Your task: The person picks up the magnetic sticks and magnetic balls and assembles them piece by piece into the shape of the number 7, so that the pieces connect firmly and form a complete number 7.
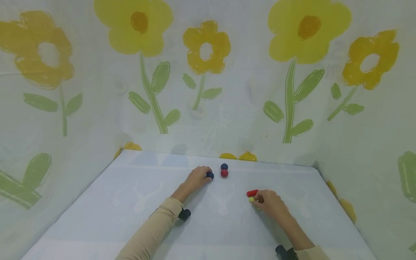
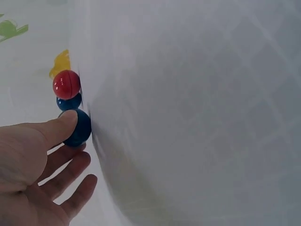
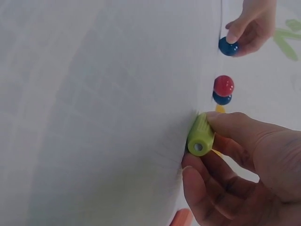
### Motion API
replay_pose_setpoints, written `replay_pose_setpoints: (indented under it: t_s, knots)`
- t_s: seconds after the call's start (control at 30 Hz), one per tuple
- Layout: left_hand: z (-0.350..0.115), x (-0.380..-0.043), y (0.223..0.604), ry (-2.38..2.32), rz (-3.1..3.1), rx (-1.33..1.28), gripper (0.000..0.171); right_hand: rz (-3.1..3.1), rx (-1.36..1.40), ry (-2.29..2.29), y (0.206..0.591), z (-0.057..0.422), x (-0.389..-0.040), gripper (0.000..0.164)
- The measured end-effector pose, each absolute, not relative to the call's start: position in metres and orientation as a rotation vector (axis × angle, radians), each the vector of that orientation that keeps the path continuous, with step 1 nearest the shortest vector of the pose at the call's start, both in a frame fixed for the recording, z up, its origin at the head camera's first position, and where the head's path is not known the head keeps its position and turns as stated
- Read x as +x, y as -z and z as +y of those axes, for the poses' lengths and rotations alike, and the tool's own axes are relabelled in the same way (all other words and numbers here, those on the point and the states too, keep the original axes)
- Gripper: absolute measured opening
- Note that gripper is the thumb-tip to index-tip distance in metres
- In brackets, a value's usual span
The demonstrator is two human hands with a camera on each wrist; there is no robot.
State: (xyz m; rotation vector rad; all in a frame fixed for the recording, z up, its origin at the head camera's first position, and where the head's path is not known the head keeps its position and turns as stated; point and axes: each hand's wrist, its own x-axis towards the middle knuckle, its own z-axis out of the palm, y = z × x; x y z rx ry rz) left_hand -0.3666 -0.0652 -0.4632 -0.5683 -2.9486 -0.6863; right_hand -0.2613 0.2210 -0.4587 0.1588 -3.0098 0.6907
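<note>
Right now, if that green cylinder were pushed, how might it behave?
The green cylinder would likely roll sideways, given its rounded sides. It looks stiff, showing no bend where the right hand pinches it. A silvery disc in its end may be metal, adding weight.

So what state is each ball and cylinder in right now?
Dark blue shiny ball: pinched by left hand
Red shiny ball: unheld
Other blue shiny ball: unheld, behind the red one
Yellow-green ridged cylinder: pinched by right hand
Red rounded cylinder: lying on its side, unheld
</note>
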Motion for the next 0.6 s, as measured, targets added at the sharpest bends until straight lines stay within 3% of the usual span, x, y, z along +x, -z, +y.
replay_pose_setpoints:
  t_s: [0.37,0.6]
  knots:
    - [-0.066,-0.360,0.462,0.636,-2.964,-0.663,0.043,-2.971,0.184,-0.713,0.458,0.222,-0.261,0.008]
    - [-0.068,-0.353,0.466,0.665,-2.939,-0.727,0.037,-2.968,0.179,-0.711,0.460,0.222,-0.260,0.008]
